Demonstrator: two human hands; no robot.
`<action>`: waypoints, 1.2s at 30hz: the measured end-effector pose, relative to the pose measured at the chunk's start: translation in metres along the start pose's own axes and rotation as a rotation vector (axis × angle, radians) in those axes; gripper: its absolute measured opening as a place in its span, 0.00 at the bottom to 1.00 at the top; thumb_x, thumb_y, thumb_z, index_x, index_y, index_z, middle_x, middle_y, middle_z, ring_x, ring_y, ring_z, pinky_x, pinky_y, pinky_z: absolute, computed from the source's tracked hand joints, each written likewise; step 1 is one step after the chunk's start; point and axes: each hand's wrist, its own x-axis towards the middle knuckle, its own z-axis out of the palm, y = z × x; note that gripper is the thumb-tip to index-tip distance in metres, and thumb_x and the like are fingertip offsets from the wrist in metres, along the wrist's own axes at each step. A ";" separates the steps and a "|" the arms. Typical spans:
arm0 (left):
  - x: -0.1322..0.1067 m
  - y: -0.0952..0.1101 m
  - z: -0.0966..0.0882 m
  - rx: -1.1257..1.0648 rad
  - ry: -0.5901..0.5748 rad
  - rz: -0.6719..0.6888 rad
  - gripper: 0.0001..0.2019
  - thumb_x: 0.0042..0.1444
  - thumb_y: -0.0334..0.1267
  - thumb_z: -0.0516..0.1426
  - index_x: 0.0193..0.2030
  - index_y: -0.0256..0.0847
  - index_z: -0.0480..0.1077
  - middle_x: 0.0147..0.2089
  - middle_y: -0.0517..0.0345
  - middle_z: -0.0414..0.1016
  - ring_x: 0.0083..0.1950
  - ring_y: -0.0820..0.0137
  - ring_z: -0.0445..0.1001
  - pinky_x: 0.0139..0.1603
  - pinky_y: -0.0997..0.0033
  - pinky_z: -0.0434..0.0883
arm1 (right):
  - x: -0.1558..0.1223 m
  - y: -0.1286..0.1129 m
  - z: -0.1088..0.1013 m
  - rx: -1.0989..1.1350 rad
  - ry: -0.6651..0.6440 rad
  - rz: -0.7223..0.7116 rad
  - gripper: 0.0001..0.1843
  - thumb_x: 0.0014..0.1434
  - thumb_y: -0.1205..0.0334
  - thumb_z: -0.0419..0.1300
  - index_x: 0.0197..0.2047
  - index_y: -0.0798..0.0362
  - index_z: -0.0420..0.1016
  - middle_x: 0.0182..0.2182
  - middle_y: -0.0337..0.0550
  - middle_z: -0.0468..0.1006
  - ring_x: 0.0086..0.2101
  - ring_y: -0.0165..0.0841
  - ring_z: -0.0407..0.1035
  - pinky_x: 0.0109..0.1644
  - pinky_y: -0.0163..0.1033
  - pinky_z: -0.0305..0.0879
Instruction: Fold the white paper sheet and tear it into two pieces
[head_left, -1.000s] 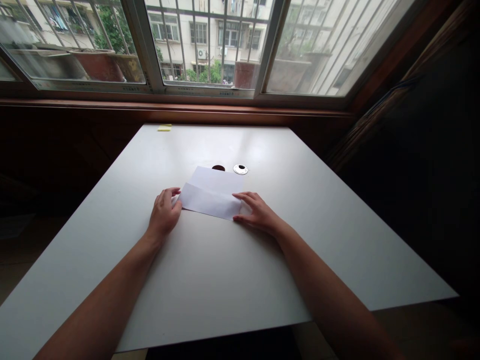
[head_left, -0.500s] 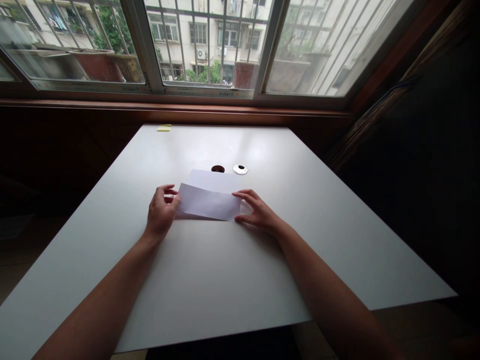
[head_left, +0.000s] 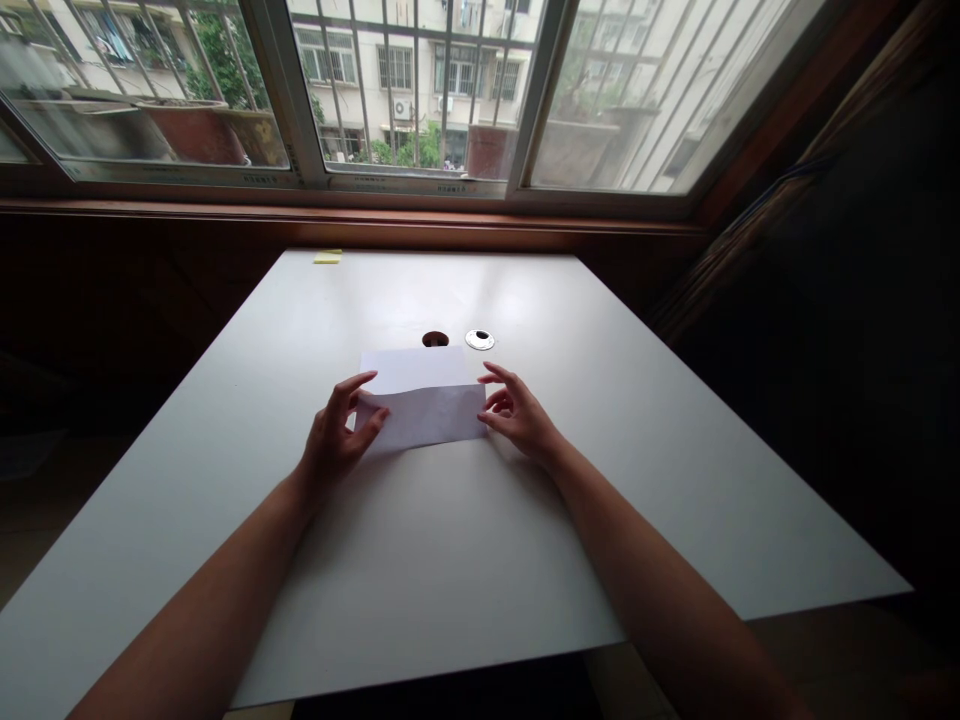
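Observation:
A white sheet of paper (head_left: pixel 427 418) lies on the table with a fold across it. Its near panel is raised and slightly bowed, and the far panel (head_left: pixel 412 368) lies behind it. At the left end, my left hand (head_left: pixel 341 425) has its thumb on the front of the near panel and its index finger above the top edge; the other fingers are partly hidden behind the paper. My right hand (head_left: pixel 521 410) holds the right edge near the lower corner, thumb in front, with its index finger lifted clear above.
The white table (head_left: pixel 465 560) reaches toward a barred window (head_left: pixel 416 90). Behind the paper are a dark round hole (head_left: pixel 436 340) and a round silver cover (head_left: pixel 480 340). Yellow sticky notes (head_left: pixel 328 257) lie at the far left edge. A dark curtain (head_left: pixel 825 250) hangs at right.
The near panel has tilted, its left end dropping and its fold now more level. My left hand has moved right, bringing its thumb onto the paper. My right hand has shifted slightly right.

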 end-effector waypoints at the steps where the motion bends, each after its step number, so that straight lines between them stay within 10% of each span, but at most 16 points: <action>1: -0.001 0.002 0.000 0.053 0.006 0.070 0.25 0.61 0.39 0.61 0.63 0.43 0.61 0.41 0.57 0.75 0.37 0.71 0.76 0.41 0.70 0.75 | 0.001 0.001 0.000 0.010 0.013 -0.001 0.41 0.56 0.65 0.64 0.69 0.37 0.54 0.56 0.45 0.68 0.36 0.30 0.71 0.42 0.42 0.75; 7: -0.002 0.010 0.001 0.219 0.029 0.559 0.28 0.58 0.29 0.62 0.65 0.43 0.60 0.46 0.51 0.78 0.40 0.68 0.78 0.40 0.69 0.76 | 0.004 0.004 0.000 0.025 0.113 -0.036 0.35 0.58 0.63 0.62 0.67 0.39 0.59 0.50 0.43 0.70 0.38 0.31 0.71 0.46 0.44 0.75; 14: -0.010 0.032 0.010 0.211 -0.204 0.783 0.32 0.59 0.25 0.59 0.68 0.45 0.57 0.52 0.53 0.78 0.42 0.69 0.75 0.42 0.65 0.76 | 0.006 0.001 0.005 0.068 0.150 -0.004 0.29 0.60 0.62 0.61 0.64 0.40 0.63 0.46 0.43 0.69 0.48 0.36 0.69 0.55 0.48 0.73; 21: -0.026 0.061 0.030 0.415 -0.434 0.789 0.22 0.64 0.27 0.51 0.65 0.39 0.61 0.55 0.48 0.75 0.39 0.67 0.71 0.40 0.63 0.75 | 0.007 0.001 0.003 -0.078 0.306 0.059 0.24 0.59 0.66 0.54 0.58 0.45 0.72 0.48 0.46 0.67 0.48 0.37 0.68 0.52 0.45 0.72; 31: -0.038 0.065 0.052 0.490 -0.526 0.721 0.19 0.65 0.28 0.50 0.62 0.33 0.64 0.59 0.42 0.71 0.43 0.64 0.71 0.41 0.61 0.75 | 0.004 -0.014 -0.003 -0.094 0.271 0.340 0.26 0.63 0.43 0.54 0.58 0.46 0.72 0.29 0.38 0.72 0.30 0.34 0.67 0.38 0.39 0.67; 36: -0.038 0.074 0.053 0.301 -0.517 0.693 0.22 0.65 0.45 0.54 0.61 0.35 0.65 0.55 0.42 0.73 0.45 0.61 0.73 0.44 0.58 0.76 | 0.002 -0.016 -0.003 -0.147 0.207 0.306 0.26 0.57 0.52 0.61 0.59 0.47 0.71 0.27 0.35 0.68 0.28 0.31 0.63 0.35 0.36 0.63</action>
